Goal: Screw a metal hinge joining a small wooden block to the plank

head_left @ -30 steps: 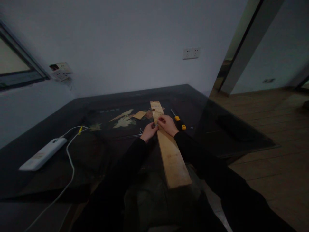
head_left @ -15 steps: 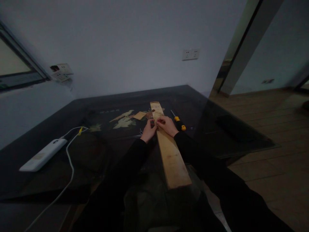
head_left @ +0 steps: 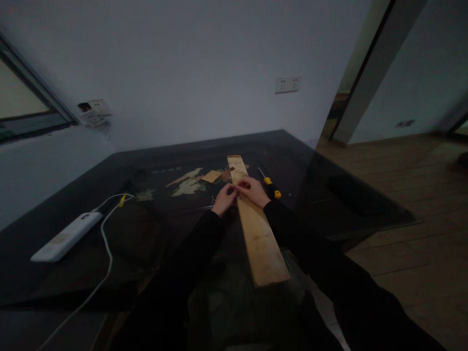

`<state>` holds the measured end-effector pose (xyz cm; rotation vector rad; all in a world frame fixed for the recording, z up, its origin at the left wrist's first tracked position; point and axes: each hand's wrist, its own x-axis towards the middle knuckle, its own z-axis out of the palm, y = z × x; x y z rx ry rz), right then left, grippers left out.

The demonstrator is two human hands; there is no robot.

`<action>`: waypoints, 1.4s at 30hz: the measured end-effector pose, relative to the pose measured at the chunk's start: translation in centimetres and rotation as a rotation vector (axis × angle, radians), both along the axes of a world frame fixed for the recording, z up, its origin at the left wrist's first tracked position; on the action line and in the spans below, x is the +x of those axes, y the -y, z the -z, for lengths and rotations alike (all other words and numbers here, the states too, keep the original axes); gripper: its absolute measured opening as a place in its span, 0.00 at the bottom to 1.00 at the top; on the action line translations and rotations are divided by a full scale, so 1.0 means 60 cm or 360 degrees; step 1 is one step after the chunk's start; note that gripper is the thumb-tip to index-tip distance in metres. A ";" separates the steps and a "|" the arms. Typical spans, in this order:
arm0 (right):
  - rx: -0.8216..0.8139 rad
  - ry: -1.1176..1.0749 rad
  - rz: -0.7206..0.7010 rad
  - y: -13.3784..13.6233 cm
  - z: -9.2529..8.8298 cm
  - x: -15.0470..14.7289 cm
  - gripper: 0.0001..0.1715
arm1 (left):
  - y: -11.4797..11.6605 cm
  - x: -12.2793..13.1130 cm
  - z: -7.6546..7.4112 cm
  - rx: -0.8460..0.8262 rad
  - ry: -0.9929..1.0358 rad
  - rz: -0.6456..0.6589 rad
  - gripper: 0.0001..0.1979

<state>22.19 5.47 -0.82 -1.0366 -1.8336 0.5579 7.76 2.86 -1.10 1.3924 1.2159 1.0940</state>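
Note:
A long, narrow wooden board [head_left: 261, 239] lies on the dark table, its near end jutting over the edge toward my lap. My left hand [head_left: 224, 199] is at the board's left side, thumb and forefinger pinched together. Over the board my right hand [head_left: 253, 190] has its fingers closed, the tips meeting those of the left. Whatever sits between the fingertips is too small to name. To the right of my right hand rests a screwdriver [head_left: 271, 187] with a yellow and black handle. A few small metal pieces [head_left: 213, 200] lie just left of my left hand.
A small square wooden piece [head_left: 211, 176] lies beyond my left hand on the dark table [head_left: 175, 146]. At the left is a white power bank [head_left: 68, 237] with a white cable [head_left: 107, 243] trailing off the front. A wall stands behind, with sockets [head_left: 287, 84].
My left hand's fingers have shifted slightly and now pinch close to the right fingertips. The dark spot seen at the left fingers before no longer shows. The board has stayed in place.

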 end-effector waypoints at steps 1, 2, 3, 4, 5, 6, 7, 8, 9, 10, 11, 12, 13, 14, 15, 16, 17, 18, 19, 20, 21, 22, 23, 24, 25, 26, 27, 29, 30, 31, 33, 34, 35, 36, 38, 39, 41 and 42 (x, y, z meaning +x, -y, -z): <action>-0.0017 -0.0016 -0.0011 -0.001 0.002 0.000 0.07 | 0.001 0.000 -0.001 -0.0006 0.0021 0.0009 0.07; -0.0026 -0.0028 -0.0019 -0.002 0.003 0.001 0.06 | 0.002 0.000 -0.002 -0.0008 0.0031 0.0015 0.08; -0.0026 -0.0033 -0.0024 -0.002 0.003 0.001 0.06 | 0.003 -0.001 -0.002 -0.0010 0.0034 0.0019 0.09; -0.0019 -0.0031 -0.0027 -0.001 0.003 0.001 0.06 | 0.003 -0.001 -0.002 -0.0011 0.0032 0.0022 0.10; -0.0008 -0.0023 -0.0025 0.000 0.002 0.000 0.05 | 0.002 -0.001 -0.001 -0.0007 0.0028 0.0024 0.10; 0.0004 -0.0014 -0.0023 0.002 0.000 0.000 0.05 | 0.001 -0.002 0.001 0.0004 0.0021 0.0023 0.10; 0.0012 -0.0002 -0.0027 0.004 -0.002 -0.001 0.05 | 0.000 -0.002 0.002 0.0017 0.0013 0.0019 0.11; 0.0014 0.0009 -0.0033 0.006 -0.004 -0.002 0.05 | -0.001 -0.002 0.004 0.0029 0.0001 0.0011 0.11; 0.0010 0.0019 -0.0040 0.007 -0.007 -0.001 0.05 | -0.003 -0.002 0.006 0.0040 -0.0012 -0.0002 0.11; 0.0010 0.0030 -0.0040 0.008 -0.011 0.000 0.06 | -0.004 -0.002 0.008 0.0046 -0.0026 -0.0017 0.11; 0.0020 0.0044 -0.0024 0.009 -0.015 0.004 0.07 | -0.005 -0.002 0.010 0.0047 -0.0037 -0.0029 0.11; 0.0041 0.0064 0.0015 0.010 -0.019 0.009 0.08 | -0.006 -0.002 0.012 0.0049 -0.0047 -0.0039 0.11; 0.0074 0.0096 0.0083 0.010 -0.024 0.018 0.09 | -0.007 -0.002 0.013 0.0056 -0.0057 -0.0049 0.11; 0.0111 0.0140 0.0184 0.012 -0.028 0.029 0.09 | -0.008 -0.002 0.014 0.0067 -0.0069 -0.0063 0.11; 0.0145 0.0204 0.0306 0.014 -0.032 0.042 0.09 | -0.008 -0.003 0.015 0.0079 -0.0085 -0.0078 0.10; 0.0163 0.0290 0.0446 0.017 -0.034 0.057 0.09 | -0.008 -0.003 0.014 0.0090 -0.0103 -0.0096 0.10; 0.0159 0.0394 0.0595 0.021 -0.034 0.072 0.10 | -0.008 -0.004 0.014 0.0099 -0.0122 -0.0114 0.09; 0.0134 0.0524 0.0727 0.027 -0.032 0.087 0.12 | -0.008 -0.005 0.013 0.0105 -0.0136 -0.0129 0.09; 0.0103 0.0661 0.0834 0.033 -0.028 0.100 0.16 | -0.007 -0.006 0.011 0.0108 -0.0146 -0.0139 0.09; 0.0066 0.0790 0.0900 0.039 -0.022 0.111 0.21 | -0.006 -0.006 0.010 0.0113 -0.0153 -0.0143 0.08; 0.0027 0.0898 0.0929 0.045 -0.015 0.120 0.26 | -0.005 -0.006 0.008 0.0118 -0.0159 -0.0144 0.08; -0.0020 0.0983 0.0937 0.051 -0.008 0.125 0.29 | -0.005 -0.007 0.007 0.0124 -0.0164 -0.0145 0.08; -0.0069 0.1047 0.0936 0.055 0.000 0.128 0.32 | -0.004 -0.006 0.005 0.0128 -0.0171 -0.0147 0.07; -0.0115 0.1091 0.0931 0.057 0.006 0.130 0.33 | -0.004 -0.006 0.004 0.0131 -0.0179 -0.0152 0.07; -0.0153 0.1121 0.0930 0.058 0.011 0.129 0.33 | -0.004 -0.006 0.003 0.0132 -0.0187 -0.0160 0.07; -0.0177 0.1139 0.0929 0.058 0.015 0.128 0.32 | -0.003 -0.006 0.002 0.0132 -0.0193 -0.0168 0.06; -0.0187 0.1149 0.0926 0.057 0.016 0.126 0.31 | -0.003 -0.005 0.001 0.0132 -0.0196 -0.0176 0.06; -0.0176 0.1146 0.0913 0.053 0.017 0.122 0.30 | -0.002 -0.005 0.000 0.0129 -0.0194 -0.0177 0.06; -0.0167 0.1132 0.0902 0.050 0.016 0.122 0.29 | -0.002 -0.004 0.000 0.0126 -0.0190 -0.0172 0.07; -0.0163 0.1108 0.0892 0.048 0.015 0.122 0.29 | -0.002 -0.004 0.000 0.0123 -0.0185 -0.0165 0.07; -0.0167 0.1023 0.0868 0.046 0.013 0.125 0.28 | -0.002 -0.005 -0.001 0.0122 -0.0173 -0.0156 0.08; -0.0174 0.0963 0.0859 0.045 0.011 0.128 0.27 | -0.002 -0.006 -0.001 0.0123 -0.0166 -0.0155 0.08; -0.0175 0.0893 0.0852 0.045 0.009 0.132 0.27 | -0.001 -0.006 -0.001 0.0127 -0.0159 -0.0158 0.08; -0.0164 0.0812 0.0846 0.044 0.006 0.136 0.27 | -0.001 -0.007 -0.001 0.0130 -0.0151 -0.0160 0.08; -0.0090 0.0615 0.0824 0.041 -0.004 0.144 0.26 | 0.000 -0.007 -0.002 0.0131 -0.0132 -0.0154 0.08; -0.0028 0.0495 0.0810 0.038 -0.011 0.147 0.25 | 0.000 -0.007 -0.002 0.0127 -0.0121 -0.0147 0.08; 0.0097 0.0182 0.0776 0.029 -0.032 0.146 0.22 | 0.001 -0.006 -0.002 0.0120 -0.0102 -0.0134 0.09; 0.0130 -0.0014 0.0746 0.023 -0.044 0.143 0.21 | 0.002 -0.006 -0.002 0.0120 -0.0098 -0.0133 0.09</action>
